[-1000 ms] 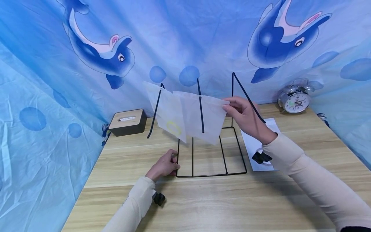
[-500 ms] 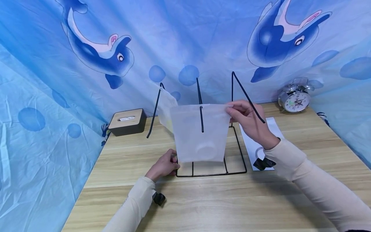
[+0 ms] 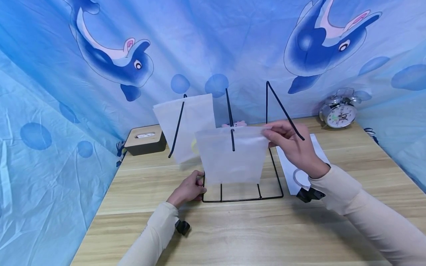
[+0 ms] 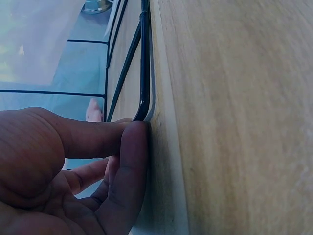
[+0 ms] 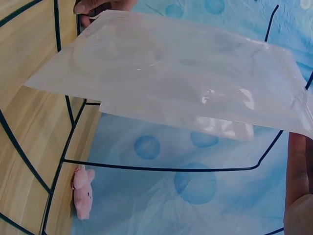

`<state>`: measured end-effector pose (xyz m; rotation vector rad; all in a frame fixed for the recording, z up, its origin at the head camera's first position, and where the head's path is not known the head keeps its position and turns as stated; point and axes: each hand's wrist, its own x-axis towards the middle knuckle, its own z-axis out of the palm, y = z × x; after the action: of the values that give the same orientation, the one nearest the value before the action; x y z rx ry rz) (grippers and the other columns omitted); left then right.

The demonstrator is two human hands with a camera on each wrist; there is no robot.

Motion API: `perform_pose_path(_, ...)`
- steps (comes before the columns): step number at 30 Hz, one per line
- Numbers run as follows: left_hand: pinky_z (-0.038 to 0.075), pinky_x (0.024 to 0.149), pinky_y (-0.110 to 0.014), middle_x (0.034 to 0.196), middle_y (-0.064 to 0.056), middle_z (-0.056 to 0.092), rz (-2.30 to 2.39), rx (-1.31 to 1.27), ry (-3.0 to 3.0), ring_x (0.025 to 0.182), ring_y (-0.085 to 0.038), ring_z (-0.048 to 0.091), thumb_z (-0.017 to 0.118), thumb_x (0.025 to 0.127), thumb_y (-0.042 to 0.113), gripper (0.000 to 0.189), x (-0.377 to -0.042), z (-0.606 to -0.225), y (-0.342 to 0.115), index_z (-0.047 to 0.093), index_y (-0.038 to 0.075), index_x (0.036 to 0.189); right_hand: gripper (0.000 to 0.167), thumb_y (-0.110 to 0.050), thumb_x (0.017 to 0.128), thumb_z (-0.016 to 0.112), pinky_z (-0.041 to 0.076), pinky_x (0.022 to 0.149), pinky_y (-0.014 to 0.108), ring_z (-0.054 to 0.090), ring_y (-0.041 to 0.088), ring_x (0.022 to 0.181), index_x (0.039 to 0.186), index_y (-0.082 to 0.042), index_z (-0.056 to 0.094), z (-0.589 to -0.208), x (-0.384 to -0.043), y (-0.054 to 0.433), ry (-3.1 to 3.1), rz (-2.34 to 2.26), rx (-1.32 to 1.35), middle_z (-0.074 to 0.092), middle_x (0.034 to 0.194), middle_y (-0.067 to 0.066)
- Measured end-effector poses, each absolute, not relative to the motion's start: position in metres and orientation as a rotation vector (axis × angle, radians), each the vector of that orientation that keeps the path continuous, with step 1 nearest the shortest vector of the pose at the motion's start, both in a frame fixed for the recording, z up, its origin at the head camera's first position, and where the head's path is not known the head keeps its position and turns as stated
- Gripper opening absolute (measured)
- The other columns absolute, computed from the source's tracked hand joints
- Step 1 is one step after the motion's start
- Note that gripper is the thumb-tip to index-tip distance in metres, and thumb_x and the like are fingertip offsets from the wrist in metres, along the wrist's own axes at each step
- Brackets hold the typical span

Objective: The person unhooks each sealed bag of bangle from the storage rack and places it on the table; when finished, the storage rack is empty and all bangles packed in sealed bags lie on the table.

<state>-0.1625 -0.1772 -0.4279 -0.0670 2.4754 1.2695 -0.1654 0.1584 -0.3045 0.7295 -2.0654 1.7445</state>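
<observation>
The step in hand looks like working a translucent white, flat rectangular plastic bag (image 3: 216, 159) along the middle prong (image 3: 232, 140) of a black wire rack (image 3: 242, 200) standing mid-bench (image 3: 233, 236). The right hand (image 3: 289, 142) pinches its upper right corner; the left hand (image 3: 189, 189) grips the rack's base at its left side. A similar second bag (image 3: 199, 114) hangs at the left prong (image 3: 176, 129). The next move probably calls for a steady base and careful guiding; onto or off, I cannot tell. No brand or writing is legible on either bag, nor on the silver alarm clock (image 3: 341, 116) near the bench's far right corner, beyond small dial numerals.
</observation>
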Motion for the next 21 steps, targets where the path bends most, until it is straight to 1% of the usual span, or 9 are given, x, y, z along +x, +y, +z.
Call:
perform_pose_path(6,0.058,0.061,-0.032,0.101,-0.01,0.051,1.272,-0.065,2.48,0.075,-0.02,0.059,0.068,0.091,-0.004,0.052,-0.163,-0.429,-0.177,0.046,0.002,0.137,0.013,0.004,0.096,0.064,0.06,0.066,0.028,0.069,0.018,0.069,0.107,0.006,0.07,-0.305,-0.158,0.161,-2.047,1.773,0.755,0.074,0.093,0.003)
perform_pose_path(11,0.058,0.06,-0.033,0.1,-0.01,0.05,1.283,-0.054,2.471,0.076,-0.021,0.058,0.068,0.091,-0.004,0.048,-0.162,-0.43,-0.178,0.046,0.002,0.134,0.015,0.014,0.093,0.061,0.06,0.065,0.029,0.07,0.018,0.07,0.105,0.01,0.07,-0.309,-0.151,0.163,-1.902,1.92,0.834,0.074,0.093,0.01)
perform_pose_path(15,0.057,0.059,-0.033,0.097,-0.009,0.048,1.291,-0.044,2.472,0.076,-0.021,0.057,0.066,0.091,-0.005,0.037,-0.161,-0.43,-0.178,0.047,0.004,0.122,0.018,0.017,0.092,0.06,0.06,0.065,0.03,0.071,0.019,0.071,0.105,0.011,0.07,-0.31,-0.146,0.162,-1.819,2.016,0.881,0.074,0.094,0.013)
perform_pose_path(18,0.056,0.058,-0.033,0.093,-0.009,0.046,1.293,-0.024,2.48,0.073,-0.021,0.057,0.063,0.091,-0.007,0.026,-0.161,-0.431,-0.179,0.045,0.006,0.106,0.02,0.019,0.09,0.06,0.06,0.065,0.03,0.071,0.019,0.072,0.104,0.01,0.07,-0.311,-0.143,0.161,-1.783,2.045,0.901,0.074,0.094,0.013)
perform_pose_path(20,0.056,0.057,-0.033,0.091,-0.009,0.046,1.293,-0.003,2.485,0.072,-0.021,0.057,0.061,0.092,-0.007,0.023,-0.161,-0.431,-0.179,0.043,0.006,0.099,0.023,0.022,0.089,0.059,0.06,0.064,0.028,0.071,0.018,0.073,0.103,0.01,0.071,-0.312,-0.142,0.16,-1.75,2.05,0.927,0.074,0.094,0.013)
perform_pose_path(21,0.056,0.057,-0.033,0.091,-0.01,0.046,1.29,0.007,2.485,0.072,-0.021,0.058,0.06,0.092,-0.007,0.022,-0.161,-0.43,-0.18,0.043,0.006,0.098,0.025,0.024,0.088,0.059,0.059,0.064,0.028,0.071,0.018,0.073,0.103,0.009,0.071,-0.312,-0.142,0.16,-1.73,2.05,0.945,0.074,0.094,0.013)
